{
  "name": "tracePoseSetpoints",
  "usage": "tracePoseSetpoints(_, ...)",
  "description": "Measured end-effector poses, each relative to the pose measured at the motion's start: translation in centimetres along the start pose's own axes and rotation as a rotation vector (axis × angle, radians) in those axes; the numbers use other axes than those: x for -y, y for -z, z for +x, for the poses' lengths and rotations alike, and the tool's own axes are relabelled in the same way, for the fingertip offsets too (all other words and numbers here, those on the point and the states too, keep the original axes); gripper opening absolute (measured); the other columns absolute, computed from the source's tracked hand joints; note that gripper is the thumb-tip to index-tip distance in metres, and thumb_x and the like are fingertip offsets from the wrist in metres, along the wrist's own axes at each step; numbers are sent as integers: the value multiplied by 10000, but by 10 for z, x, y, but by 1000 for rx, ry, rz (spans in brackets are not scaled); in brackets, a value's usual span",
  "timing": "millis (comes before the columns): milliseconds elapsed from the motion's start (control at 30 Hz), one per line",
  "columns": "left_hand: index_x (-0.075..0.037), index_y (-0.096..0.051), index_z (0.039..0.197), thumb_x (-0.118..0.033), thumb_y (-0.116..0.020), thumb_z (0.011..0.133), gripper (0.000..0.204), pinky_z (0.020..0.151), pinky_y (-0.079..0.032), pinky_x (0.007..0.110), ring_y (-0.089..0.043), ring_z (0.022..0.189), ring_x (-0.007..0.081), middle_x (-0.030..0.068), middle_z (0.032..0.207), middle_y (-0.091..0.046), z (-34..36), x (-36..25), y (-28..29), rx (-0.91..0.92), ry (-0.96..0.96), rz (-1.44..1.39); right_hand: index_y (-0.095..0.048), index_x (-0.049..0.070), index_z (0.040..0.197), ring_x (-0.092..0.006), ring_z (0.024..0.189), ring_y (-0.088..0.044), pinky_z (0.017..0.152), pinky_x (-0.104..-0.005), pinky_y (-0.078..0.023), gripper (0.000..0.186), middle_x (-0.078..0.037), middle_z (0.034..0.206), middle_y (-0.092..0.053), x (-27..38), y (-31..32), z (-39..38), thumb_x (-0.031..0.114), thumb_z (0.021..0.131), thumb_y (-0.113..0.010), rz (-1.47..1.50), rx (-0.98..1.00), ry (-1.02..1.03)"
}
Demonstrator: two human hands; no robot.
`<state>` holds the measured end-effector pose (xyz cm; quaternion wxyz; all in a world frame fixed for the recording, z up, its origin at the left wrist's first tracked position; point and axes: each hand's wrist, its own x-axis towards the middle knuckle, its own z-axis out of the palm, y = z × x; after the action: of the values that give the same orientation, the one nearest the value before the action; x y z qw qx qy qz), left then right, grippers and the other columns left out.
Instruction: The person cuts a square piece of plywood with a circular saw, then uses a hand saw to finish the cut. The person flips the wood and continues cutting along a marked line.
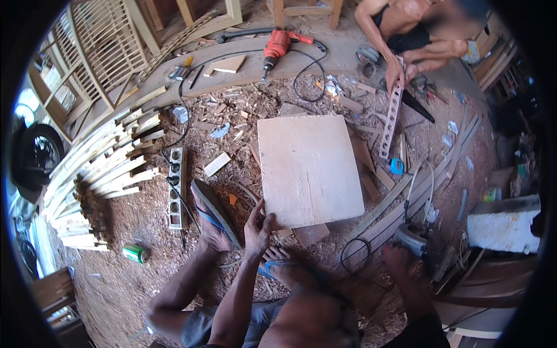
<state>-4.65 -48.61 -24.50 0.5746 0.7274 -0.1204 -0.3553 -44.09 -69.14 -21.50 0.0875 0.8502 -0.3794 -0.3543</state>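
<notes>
Reading near to far, I had the right hand (pixel 398 260) low on the right, beside or touching a grey power tool (pixel 412 236); couldn't tell which. Too dark to say if its fingers were apart or together. Left hand (pixel 258 227) was the nearer one to the pale wooden board (pixel 310 168), fingers clamped on its near-left corner. Key relation, my call: the board's bulk lay forward and right of that grip, long axis running away from the body, far end canted slightly left. Its near-right corner faced the right hand across a clear gap. Board sat over wood offcuts (pixel 361 152) on the shavings-strewn floor (pixel 110 290). Farther out, a co-worker's hand (pixel 395 75) was at a holed strip (pixel 390 122); beyond the board, a red drill (pixel 278 45).
</notes>
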Motion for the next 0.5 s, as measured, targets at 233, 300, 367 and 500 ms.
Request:
tracePoseSetpoints(233,-64,-487,1436,-200,-655,937,544,663,-491,271,-568,715,99,28,789,-584,0,-7,-1,-19,39,111,-676,64,975,-306,839,-684,738,-395,-534,245,-137,858,-686,42,132,20,254,987,-522,725,-178,-104)
tracePoseSetpoints(300,-53,-491,1430,-201,-656,939,538,617,-484,261,-565,686,87,36,790,-596,-2,-11,0,-31,15,209,-635,2,1140,-272,980,-682,832,-362,-518,402,-182,1029,-691,47,167,71,368,1015,-528,1352,-430,-55)
tracePoseSetpoints(367,-50,-490,1429,-194,-651,943,532,597,-476,253,-559,670,80,34,790,-595,-4,-15,-1,-32,0,188,-456,-4,1403,-315,1160,-615,953,-371,-486,602,-249,1263,-608,55,182,128,399,976,-585,1472,-412,-75)
tracePoseSetpoints(500,-60,-494,1434,-174,-636,955,513,587,-464,232,-535,663,59,19,783,-586,-6,-20,-7,-75,29,164,-331,13,1497,-284,1289,-509,1074,-361,-377,722,-191,1373,-556,69,171,205,455,974,-559,1420,-253,14)
